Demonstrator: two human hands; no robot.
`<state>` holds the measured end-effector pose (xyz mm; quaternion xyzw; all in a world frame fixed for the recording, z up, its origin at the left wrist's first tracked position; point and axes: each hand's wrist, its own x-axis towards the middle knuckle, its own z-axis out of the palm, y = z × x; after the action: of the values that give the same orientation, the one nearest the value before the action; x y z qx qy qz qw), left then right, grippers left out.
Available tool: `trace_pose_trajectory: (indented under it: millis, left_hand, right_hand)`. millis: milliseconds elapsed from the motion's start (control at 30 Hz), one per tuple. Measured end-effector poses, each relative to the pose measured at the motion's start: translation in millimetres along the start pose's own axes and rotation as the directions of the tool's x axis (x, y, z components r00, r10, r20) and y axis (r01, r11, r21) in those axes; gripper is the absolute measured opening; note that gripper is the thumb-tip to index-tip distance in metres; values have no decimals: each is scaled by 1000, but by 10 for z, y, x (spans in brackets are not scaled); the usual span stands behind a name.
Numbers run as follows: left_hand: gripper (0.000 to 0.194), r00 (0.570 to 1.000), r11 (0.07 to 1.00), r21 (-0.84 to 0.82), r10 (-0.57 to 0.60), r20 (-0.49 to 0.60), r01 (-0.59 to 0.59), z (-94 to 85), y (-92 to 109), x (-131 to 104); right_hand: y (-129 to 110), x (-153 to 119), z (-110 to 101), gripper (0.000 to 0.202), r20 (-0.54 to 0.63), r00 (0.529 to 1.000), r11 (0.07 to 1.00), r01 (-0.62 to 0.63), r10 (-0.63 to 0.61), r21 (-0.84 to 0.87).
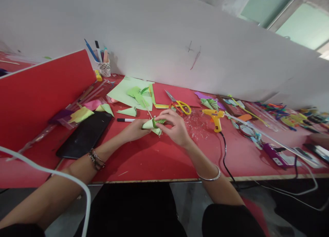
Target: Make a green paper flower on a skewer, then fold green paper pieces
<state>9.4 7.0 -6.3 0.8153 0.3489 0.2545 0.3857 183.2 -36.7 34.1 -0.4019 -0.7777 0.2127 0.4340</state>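
Observation:
Over the middle of the red table, my left hand point(136, 130) closes around a light green paper cone point(148, 124) with a thin stick at its far side. At the cone's right end, the fingers of my right hand point(174, 126) pinch a darker green strip of paper point(160, 120). Part of the cone is hidden by my fingers. Just beyond my left hand lie a black-and-white marker point(125, 120) and another pale green paper cone point(128, 111). Yellow-handled scissors point(183, 106) rest beyond my right hand.
A yellow glue gun point(215, 118) with a black cord lies to the right, near a purple power strip point(276, 155). On the left are a dark tablet point(86, 135), a standing red board point(46, 103) and a pen cup point(104, 68). Green paper point(120, 89) and red sheets point(168, 93) lie behind.

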Motion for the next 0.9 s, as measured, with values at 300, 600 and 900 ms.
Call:
trace_pose_trajectory:
  millis: [300,600,900]
  left_hand:
    - [13,1000,1000,-2,27,-14,-27,1,-1,7]
    - [14,1000,1000,21,-9,-12,10,-4,-12,-2]
    - [15,1000,1000,15,6,-10,-5,-12,-5,-12]
  right_hand:
    - [-26,-19,18,11,-26,1000,999,5,-6,-35]
    - [-7,-16,20,16,-32,999,999,32,-32,-14]
    - [-10,-20,-54,20,-16,999,998,50,-51,-32]
